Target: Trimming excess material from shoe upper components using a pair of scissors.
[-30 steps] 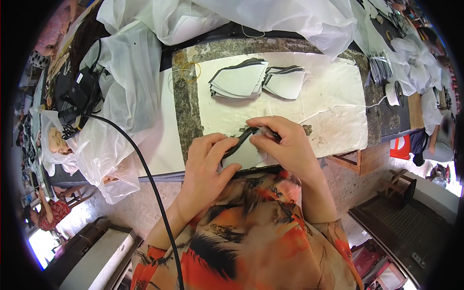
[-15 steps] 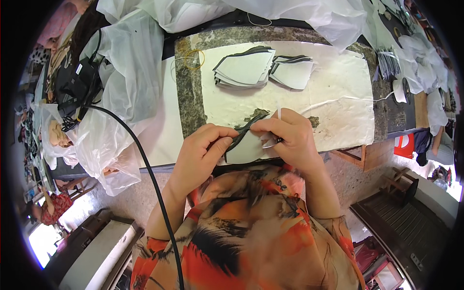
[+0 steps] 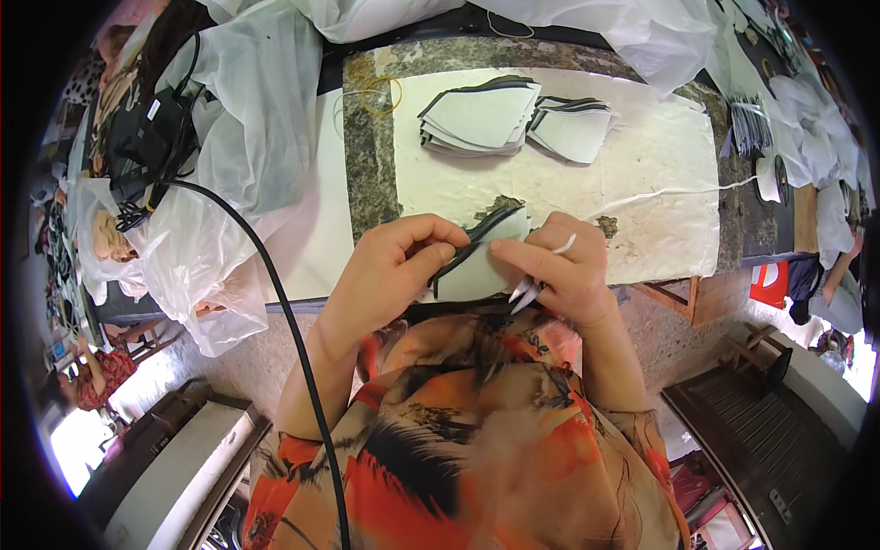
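Note:
A pale, flat piece with a black edge (image 3: 486,261) lies slanted in front of me at the table's near edge. My left hand (image 3: 396,266) pinches its black border between thumb and fingers. My right hand (image 3: 561,266) presses a fingertip on the pale face while its curled fingers hold small thread snips (image 3: 524,293), blades pointing down toward me. A short white bit (image 3: 566,245) stands out between the right fingers; whether it belongs to the snips or is strip, I cannot tell. Beyond lie a larger stack of similar black-edged pieces (image 3: 481,119) and a smaller stack (image 3: 570,130).
A narrow white strip (image 3: 674,191) runs from a spool (image 3: 771,179) toward my right hand. White paper (image 3: 440,192) covers the worn board. Plastic bags (image 3: 247,119) and a black device (image 3: 147,137) sit left; its black cable (image 3: 266,252) crosses my left forearm. A yellow ring (image 3: 380,95) lies at the back left.
My right fingertips have moved off the black edge onto the pale face, uncovering more of the piece. The snips now point more downward. The whole view has shifted slightly.

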